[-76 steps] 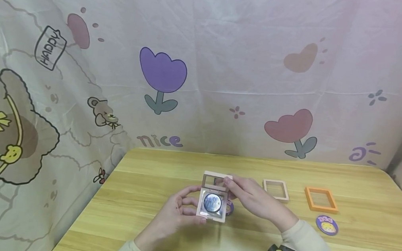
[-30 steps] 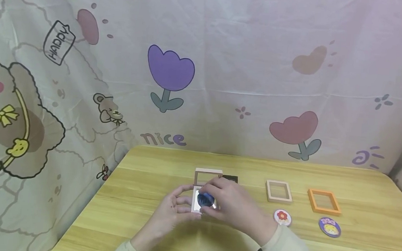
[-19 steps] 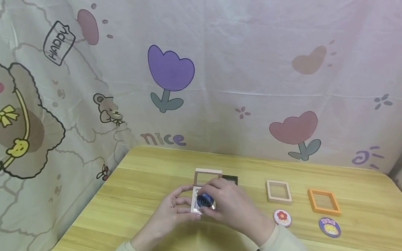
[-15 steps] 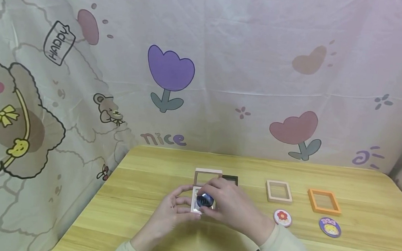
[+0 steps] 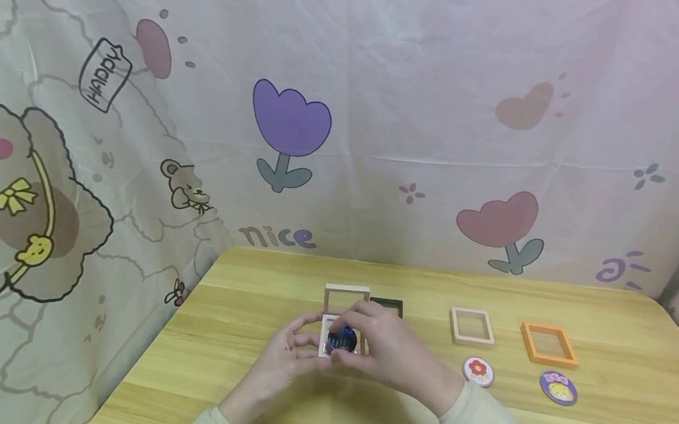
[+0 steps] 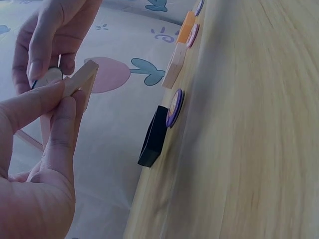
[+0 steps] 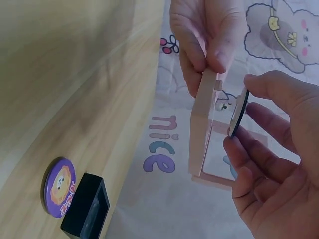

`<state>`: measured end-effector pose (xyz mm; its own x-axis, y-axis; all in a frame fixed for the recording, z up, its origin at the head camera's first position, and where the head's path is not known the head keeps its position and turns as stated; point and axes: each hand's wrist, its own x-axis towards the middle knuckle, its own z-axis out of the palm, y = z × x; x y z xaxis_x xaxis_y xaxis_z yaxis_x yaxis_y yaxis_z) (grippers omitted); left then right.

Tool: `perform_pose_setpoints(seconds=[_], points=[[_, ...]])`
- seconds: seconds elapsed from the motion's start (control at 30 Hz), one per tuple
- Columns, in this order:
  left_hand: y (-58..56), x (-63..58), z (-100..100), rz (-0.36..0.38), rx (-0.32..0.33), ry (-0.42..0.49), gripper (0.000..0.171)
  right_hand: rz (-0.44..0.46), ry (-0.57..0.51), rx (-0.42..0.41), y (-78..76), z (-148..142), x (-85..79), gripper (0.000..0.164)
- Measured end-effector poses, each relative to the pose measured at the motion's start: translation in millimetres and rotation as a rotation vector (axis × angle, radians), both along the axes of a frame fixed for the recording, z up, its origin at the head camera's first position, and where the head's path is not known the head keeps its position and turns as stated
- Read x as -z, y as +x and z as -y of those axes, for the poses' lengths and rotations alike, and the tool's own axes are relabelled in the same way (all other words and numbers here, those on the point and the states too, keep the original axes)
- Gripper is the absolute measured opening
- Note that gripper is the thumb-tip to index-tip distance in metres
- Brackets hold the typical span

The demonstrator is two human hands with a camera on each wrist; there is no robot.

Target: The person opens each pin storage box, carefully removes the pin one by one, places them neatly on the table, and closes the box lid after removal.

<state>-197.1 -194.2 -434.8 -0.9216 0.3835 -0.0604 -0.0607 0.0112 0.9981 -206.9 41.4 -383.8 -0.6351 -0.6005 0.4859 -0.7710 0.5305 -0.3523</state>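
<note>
My left hand (image 5: 274,368) grips a pale pink hinged display frame (image 7: 199,129) by its edge, above the table. The frame stands unfolded, its upper half (image 5: 347,288) raised in the head view. My right hand (image 5: 394,348) pinches a round badge (image 5: 343,341) by its rim, its dark, shiny side towards the head camera. In the right wrist view the badge (image 7: 239,113) appears almost edge-on, a small gap from the frame's lower half. Below the hands, a black frame (image 6: 154,137) lies beside a purple badge (image 7: 60,186); my right hand hides that badge from the head view.
On the right of the wooden table (image 5: 636,359) lie a pale pink frame (image 5: 471,343) and an orange frame (image 5: 547,360). In front of them are a red-flower badge (image 5: 478,372) and a purple bear badge (image 5: 558,388). A printed cloth (image 5: 385,108) hangs behind.
My right hand has gone from the frame's upper half to the round badge, which lay in the frame and is now pinched. Hands and frame have since shifted slightly left.
</note>
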Motion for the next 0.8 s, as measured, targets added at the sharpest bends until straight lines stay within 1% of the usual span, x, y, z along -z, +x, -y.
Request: perform_pose_setpoints(seconds=[0.1, 0.17, 0.3, 0.4, 0.47, 0.6, 0.7, 0.8], points=[[-3.0, 2.5, 5, 0.006, -0.016, -0.01, 0.091, 0.009, -0.021, 0.0, -0.1, -1, -0.4, 0.028], [-6.0, 4.9, 9, 0.016, -0.042, -0.017, 0.09, 0.017, -0.03, 0.002, -0.5, -2, -0.6, 0.026], [-11.4, 8.4, 19, 0.029, -0.123, -0.023, 0.087, 0.028, -0.038, 0.001, -2.6, -2, -0.2, 0.023], [-13.9, 7.9, 28, 0.031, -0.182, -0.026, 0.086, 0.053, -0.033, 0.005, -5.5, -2, 1.5, 0.021], [-14.7, 6.3, 35, 0.023, -0.214, -0.023, 0.085, 0.084, -0.024, 0.016, -7.9, -2, 3.8, 0.02], [-14.5, 1.4, 47, 0.015, -0.242, 0.029, 0.083, 0.162, -0.012, 0.034, -14.7, 2, 12.5, 0.021], [-13.8, -1.8, 53, 0.019, -0.25, 0.07, 0.084, 0.207, -0.002, 0.035, -20.6, 6, 21.4, 0.022], [-13.3, -3.4, 57, 0.022, -0.267, 0.089, 0.085, 0.26, 0.002, 0.024, -26.5, 12, 29.8, 0.023]])
